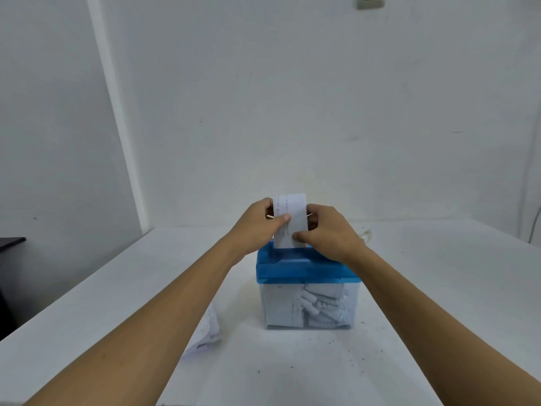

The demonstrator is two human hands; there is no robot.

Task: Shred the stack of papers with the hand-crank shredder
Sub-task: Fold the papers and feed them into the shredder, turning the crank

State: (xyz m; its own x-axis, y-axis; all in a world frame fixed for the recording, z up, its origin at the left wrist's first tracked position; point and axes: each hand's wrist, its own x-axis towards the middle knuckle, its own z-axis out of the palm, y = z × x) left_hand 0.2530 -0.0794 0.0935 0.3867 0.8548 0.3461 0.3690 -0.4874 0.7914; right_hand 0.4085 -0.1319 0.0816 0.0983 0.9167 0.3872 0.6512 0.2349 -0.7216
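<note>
A small shredder stands mid-table: a blue top (295, 266) on a clear bin (310, 306) that holds white paper strips. A white slip of paper (292, 213) with faint print stands upright over the blue top, its lower edge at the slot. My left hand (257, 227) pinches the slip's left side, thumb across its front. My right hand (330, 230) pinches the right side near the bottom. The crank is hidden behind my hands. The stack of papers (209, 332) lies on the table left of the bin, partly under my left forearm.
The white table (424, 303) reaches a white wall at the back. Dark specks are scattered on it right of and in front of the bin. A dark piece of furniture (10, 244) stands past the table's left edge. A small pale object (366, 234) lies behind my right hand.
</note>
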